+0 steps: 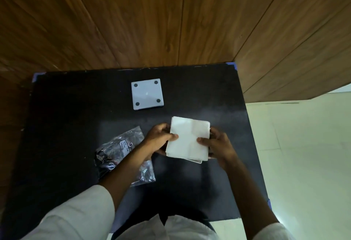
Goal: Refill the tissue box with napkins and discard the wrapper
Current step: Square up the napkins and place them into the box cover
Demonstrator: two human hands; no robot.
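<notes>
Both hands are on the napkins (189, 139) here, a thick white square stack held flat over the middle of the black table (66, 106). The left hand (160, 141) grips the stack's left edge, thumb lying across the top and fingers curled under it. The right hand (216, 144) clamps the right edge the same way, thumb on top, fingers wrapped below. Neither hand is open; both are closed around that stack. Peeking out under the near edge of the napkins is a thin white rim, the box (197, 161), so the stack sits right over it, though whether the napkins are down inside or only resting on top I cannot tell. Further back on the table, well apart from the hands, lies the white square lid (147, 94), flat, with four dark round pads at its corners facing up. To the left, just beside the left forearm and partly under it, lies the wrapper (121, 150), crumpled clear plastic with a dark print and a white label, flat on the table. Pale sleeves show at the bottom of the view. Wood panelling (133, 21) rises behind the table, and a pale tiled floor (303, 154) runs along the right.
</notes>
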